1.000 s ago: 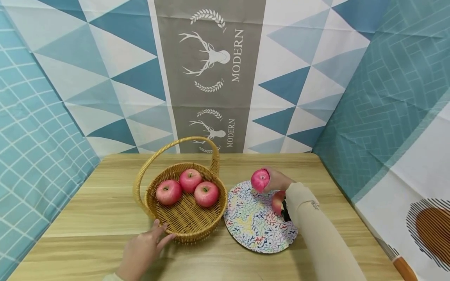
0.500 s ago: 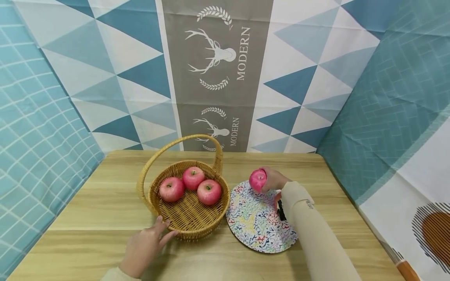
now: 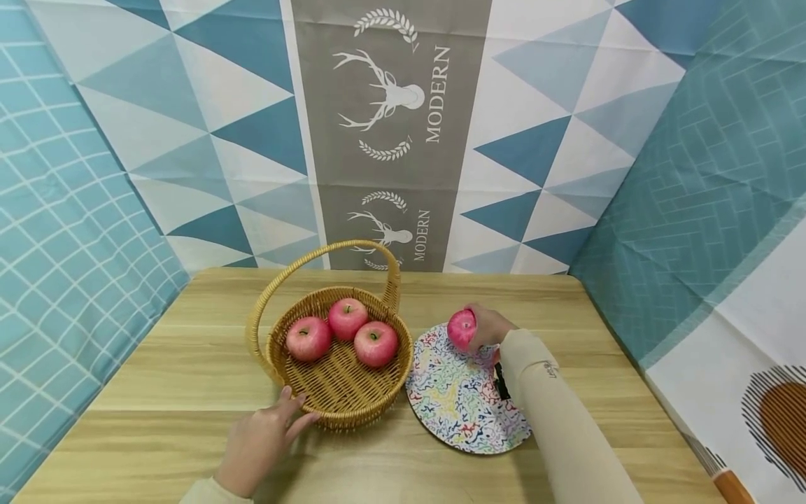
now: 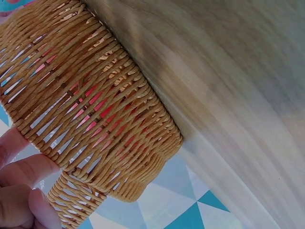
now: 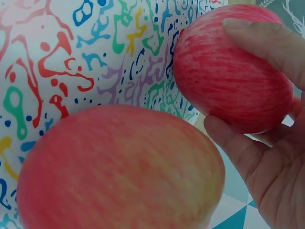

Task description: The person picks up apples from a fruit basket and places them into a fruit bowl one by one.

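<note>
Left grip [image 3: 258, 441] touches basket [image 3: 352, 418]; right grip [image 3: 488, 327] holds apple [image 3: 461, 331].

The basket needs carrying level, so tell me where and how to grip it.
Take the basket by the top of its arched handle, probably best from above. The handle rises clear over the rim, nothing touching its crown, and should keep the three apples steadier than lifting by the near rim, where the left hand rests.

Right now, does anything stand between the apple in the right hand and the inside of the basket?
Nothing loose shows between the apple held in the right hand and the basket; only the basket's facing rim stands there, with one foot of its handle close by.
</note>
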The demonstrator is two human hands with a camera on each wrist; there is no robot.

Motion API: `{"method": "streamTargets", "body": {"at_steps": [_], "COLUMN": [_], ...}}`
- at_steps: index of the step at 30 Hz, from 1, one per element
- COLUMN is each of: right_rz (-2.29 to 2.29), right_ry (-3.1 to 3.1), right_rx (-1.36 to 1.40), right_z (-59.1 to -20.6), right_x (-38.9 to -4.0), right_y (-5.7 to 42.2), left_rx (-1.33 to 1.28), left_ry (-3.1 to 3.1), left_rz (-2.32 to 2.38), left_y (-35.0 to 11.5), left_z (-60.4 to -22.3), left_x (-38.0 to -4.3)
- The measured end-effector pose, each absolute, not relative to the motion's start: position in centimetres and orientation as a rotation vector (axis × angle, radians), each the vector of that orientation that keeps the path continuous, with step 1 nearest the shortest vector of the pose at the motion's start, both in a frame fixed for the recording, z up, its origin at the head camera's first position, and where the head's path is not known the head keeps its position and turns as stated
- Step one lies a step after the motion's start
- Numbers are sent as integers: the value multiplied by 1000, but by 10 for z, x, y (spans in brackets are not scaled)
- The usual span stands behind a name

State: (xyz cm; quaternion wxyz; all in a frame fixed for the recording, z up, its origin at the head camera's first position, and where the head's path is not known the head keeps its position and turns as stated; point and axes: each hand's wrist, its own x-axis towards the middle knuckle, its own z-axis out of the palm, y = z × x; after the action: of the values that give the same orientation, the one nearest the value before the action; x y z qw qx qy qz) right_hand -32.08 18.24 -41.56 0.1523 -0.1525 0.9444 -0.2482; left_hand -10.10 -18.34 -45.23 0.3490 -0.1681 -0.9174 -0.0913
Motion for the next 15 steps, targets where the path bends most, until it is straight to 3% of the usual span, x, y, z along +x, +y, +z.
{"method": "streamTargets", "body": {"at_steps": [15], "right_rz": [-864], "right_ry": [2566], "right_rx": [-152], "right_z": [-410], "right_x": [-311], "right_y": [182], "left_rx": [-407], "left_ry": [-2393], "left_rz": [-247], "left_y": [-183], "left_z": [-450], "left_x": [-99]}}
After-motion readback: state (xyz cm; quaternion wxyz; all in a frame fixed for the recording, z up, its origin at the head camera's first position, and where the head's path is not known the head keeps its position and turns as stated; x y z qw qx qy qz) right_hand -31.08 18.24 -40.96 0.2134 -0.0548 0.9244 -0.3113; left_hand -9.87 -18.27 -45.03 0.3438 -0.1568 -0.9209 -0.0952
